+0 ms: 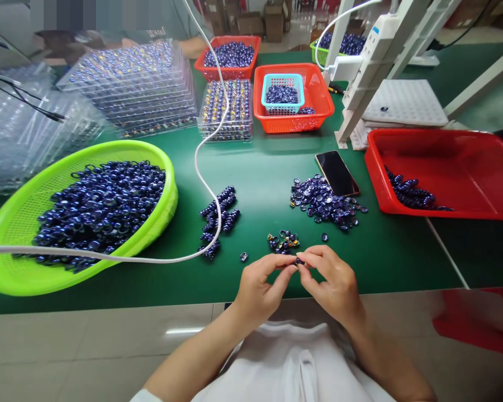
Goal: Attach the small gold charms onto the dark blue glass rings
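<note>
My left hand (260, 286) and my right hand (334, 283) meet near the table's front edge. Their fingertips pinch a small shiny dark blue piece (299, 261) between them; the fingers cover most of it. Just beyond lies a little cluster of dark blue ring-like parts with yellow bits (283, 242). Farther off to the right is a heap of round dark blue caps (324, 204), with one loose cap (324, 237) close to my right hand. A single round part (243, 257) rests left of my left hand, near stacked rows of dark blue rings (220, 215).
A green basket (171, 195) full of dark blue rings stands left. A white cable (197, 159) hangs across it. At right are a phone (337, 173) and a red tray (465, 167). Behind stand clear plastic trays (151, 106), an orange basket (324, 106) and a metal post (366, 84).
</note>
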`<act>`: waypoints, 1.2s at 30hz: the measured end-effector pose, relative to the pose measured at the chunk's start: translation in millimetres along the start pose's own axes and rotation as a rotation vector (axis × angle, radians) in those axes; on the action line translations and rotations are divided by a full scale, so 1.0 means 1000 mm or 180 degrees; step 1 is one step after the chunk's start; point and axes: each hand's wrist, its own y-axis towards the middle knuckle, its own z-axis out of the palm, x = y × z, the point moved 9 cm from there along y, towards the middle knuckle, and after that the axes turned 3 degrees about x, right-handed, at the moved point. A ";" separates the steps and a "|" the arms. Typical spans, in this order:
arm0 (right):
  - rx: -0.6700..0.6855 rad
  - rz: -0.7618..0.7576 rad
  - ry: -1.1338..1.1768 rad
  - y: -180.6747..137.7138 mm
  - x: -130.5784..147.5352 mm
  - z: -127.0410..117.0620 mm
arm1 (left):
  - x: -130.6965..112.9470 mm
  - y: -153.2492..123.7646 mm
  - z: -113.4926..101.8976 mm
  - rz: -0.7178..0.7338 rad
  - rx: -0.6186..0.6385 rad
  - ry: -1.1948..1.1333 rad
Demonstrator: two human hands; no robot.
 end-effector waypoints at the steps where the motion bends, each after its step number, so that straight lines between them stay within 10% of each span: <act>1: -0.0004 -0.0085 -0.0105 0.000 0.002 0.001 | 0.004 0.001 0.000 -0.0181 -0.0021 -0.0127; 12: 0.0565 -0.0334 0.0022 0.000 0.006 0.010 | 0.047 -0.007 0.027 -0.1877 0.0597 -0.2194; 23: 0.0874 -0.0548 -0.0402 -0.006 0.008 0.019 | 0.029 -0.008 0.032 -0.1187 0.1017 -0.0997; 36: 0.0551 -0.0748 -0.0214 -0.009 0.019 0.022 | 0.040 -0.017 0.033 -0.1254 0.0988 -0.1401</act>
